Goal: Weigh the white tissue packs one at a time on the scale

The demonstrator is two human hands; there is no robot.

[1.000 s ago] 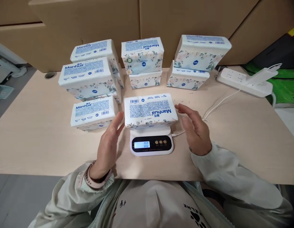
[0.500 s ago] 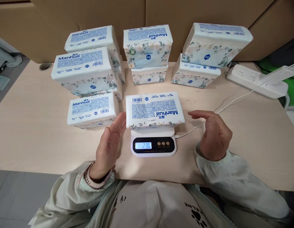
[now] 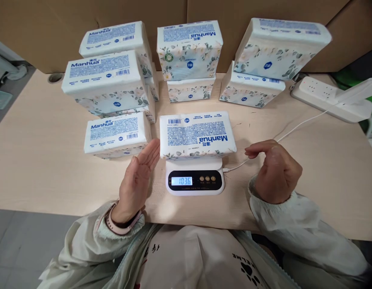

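Observation:
A white, blue-printed pack of tissues [image 3: 198,134] lies on a small white digital scale [image 3: 194,192], its printing upside down to me. The lit display [image 3: 181,181] reads 103.6. My left hand [image 3: 136,178] is open beside the pack's left end, fingers straight and palm facing it; I cannot tell whether the fingertips touch it. My right hand [image 3: 277,172] is apart from the pack's right end, wrist bent and fingers loosely pointing left, with nothing held. Another tissue pack [image 3: 116,132] lies just left of my left hand.
Stacked tissue packs stand behind on the left [image 3: 106,80], in the middle [image 3: 190,52] and on the right [image 3: 282,48]. A white cable [image 3: 300,120] runs from the scale towards a power strip [image 3: 318,96]. Brown cardboard [image 3: 210,10] lines the table's back.
The scale's display has gone from about 23.0 to 103.6. My right hand has drawn slightly away from the pack, its fingers bending more. The left hand stays nearly still.

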